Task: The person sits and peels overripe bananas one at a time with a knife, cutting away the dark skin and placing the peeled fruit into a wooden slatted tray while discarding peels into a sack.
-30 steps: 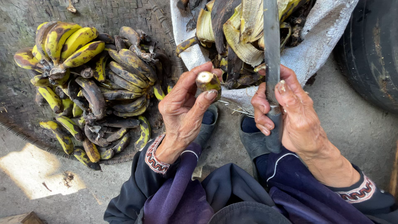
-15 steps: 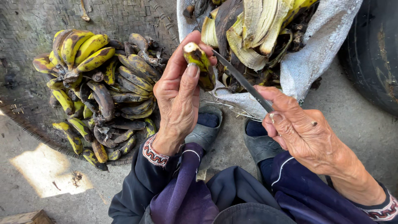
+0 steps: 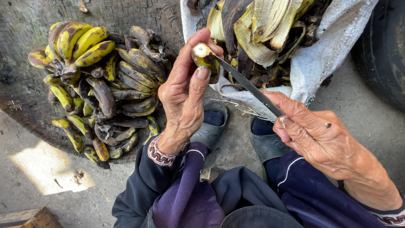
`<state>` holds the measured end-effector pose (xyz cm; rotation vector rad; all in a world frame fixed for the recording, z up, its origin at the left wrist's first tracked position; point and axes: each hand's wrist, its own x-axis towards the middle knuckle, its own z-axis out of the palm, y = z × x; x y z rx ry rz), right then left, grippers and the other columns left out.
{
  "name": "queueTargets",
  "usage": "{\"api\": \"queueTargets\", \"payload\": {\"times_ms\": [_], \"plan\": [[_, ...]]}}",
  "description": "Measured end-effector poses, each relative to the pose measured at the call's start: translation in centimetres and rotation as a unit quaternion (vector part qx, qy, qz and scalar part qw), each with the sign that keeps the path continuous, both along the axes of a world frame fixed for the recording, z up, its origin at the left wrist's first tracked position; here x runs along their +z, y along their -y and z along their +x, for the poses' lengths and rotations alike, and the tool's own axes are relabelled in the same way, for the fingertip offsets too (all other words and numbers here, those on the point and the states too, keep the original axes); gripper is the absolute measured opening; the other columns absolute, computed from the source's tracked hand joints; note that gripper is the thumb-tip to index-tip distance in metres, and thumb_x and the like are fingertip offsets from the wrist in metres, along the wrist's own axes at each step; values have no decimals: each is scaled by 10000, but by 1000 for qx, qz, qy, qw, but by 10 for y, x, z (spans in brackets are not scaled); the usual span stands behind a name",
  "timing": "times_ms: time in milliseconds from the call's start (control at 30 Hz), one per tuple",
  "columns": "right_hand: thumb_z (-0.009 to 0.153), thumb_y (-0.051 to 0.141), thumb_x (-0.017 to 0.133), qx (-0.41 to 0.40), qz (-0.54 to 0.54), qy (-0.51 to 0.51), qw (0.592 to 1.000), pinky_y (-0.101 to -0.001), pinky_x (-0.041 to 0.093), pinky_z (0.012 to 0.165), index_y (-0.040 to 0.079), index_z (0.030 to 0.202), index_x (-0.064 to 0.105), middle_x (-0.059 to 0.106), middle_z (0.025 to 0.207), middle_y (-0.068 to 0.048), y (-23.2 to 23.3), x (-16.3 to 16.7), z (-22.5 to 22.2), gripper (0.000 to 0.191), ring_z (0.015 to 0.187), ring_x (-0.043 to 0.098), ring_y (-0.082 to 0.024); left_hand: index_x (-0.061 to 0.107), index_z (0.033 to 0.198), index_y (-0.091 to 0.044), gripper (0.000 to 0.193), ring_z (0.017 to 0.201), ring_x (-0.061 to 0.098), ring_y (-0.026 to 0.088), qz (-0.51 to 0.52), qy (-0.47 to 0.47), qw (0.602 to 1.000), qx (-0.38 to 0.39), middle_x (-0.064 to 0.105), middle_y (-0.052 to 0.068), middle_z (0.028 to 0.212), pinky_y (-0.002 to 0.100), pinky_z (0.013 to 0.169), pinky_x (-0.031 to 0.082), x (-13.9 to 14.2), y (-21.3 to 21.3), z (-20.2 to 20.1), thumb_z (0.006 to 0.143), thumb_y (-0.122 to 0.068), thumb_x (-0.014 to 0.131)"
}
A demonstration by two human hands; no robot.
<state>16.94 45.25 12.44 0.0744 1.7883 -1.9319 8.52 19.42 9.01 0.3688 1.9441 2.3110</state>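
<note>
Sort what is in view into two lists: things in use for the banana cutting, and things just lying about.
In use:
left hand holding a short cut banana piece
right hand holding a long grey knife
white sack of banana peels
pile of blackened yellow bananas

Lying about:
dark rubber tyre
wooden block

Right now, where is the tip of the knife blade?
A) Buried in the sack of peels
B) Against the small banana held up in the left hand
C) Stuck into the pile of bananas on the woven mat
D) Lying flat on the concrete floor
B: the right hand holds the knife, and its blade tip meets the banana pinched in the left hand.
</note>
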Motion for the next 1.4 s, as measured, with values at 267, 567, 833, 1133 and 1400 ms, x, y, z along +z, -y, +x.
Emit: {"api": "queueTargets", "payload": {"times_ms": [267, 567, 833, 1133, 1400], "plan": [[939, 57, 605, 61, 222, -44, 972, -242, 521, 570, 182, 1507, 521, 626, 691, -17, 12, 4, -3, 587, 591, 538, -65, 431, 1577, 8, 431, 1149, 568, 117, 112, 19, 993, 13, 593, 49, 1258, 258, 1102, 441, -5, -1, 1, 1228, -194, 583], [974, -4, 549, 86, 93, -230, 965, -274, 596, 917, 30, 1321, 536, 535, 1518, -210, 22, -2, -7, 349, 1216, 692, -255, 398, 1559, 47, 502, 1114, 545, 164, 337, 123, 932, 52, 554, 81, 1237, 285, 1073, 445, -9, 4, -6, 1179, -177, 637], [939, 62, 639, 203, 361, -120, 902, -330, 611, 749, 154, 1568, 420, 743, 1164, -60, 28, -5, 0, 673, 850, 760, -242, 340, 1530, 2, 483, 1057, 514, 128, 380, 106, 917, 57, 519, 36, 1205, 269, 1030, 447, 4, 14, -10, 1198, -229, 604], [1007, 63, 620, -11, 286, -182, 941, -295, 528, 590, 58, 1336, 629, 601, 727, -26, 28, 9, -13, 329, 608, 612, -100, 314, 1559, 6, 506, 1065, 514, 98, 393, 179, 902, 8, 510, 13, 1171, 289, 1034, 456, 20, 3, -9, 1189, -183, 603], [917, 82, 752, 28, 268, -284, 920, -320, 544, 594, -28, 1274, 634, 686, 834, -110, 49, -4, -38, 392, 655, 682, -183, 288, 1596, 68, 637, 1078, 520, 121, 415, 256, 872, -29, 515, 34, 1207, 306, 1087, 474, 7, -20, 5, 1123, -145, 659]]}}
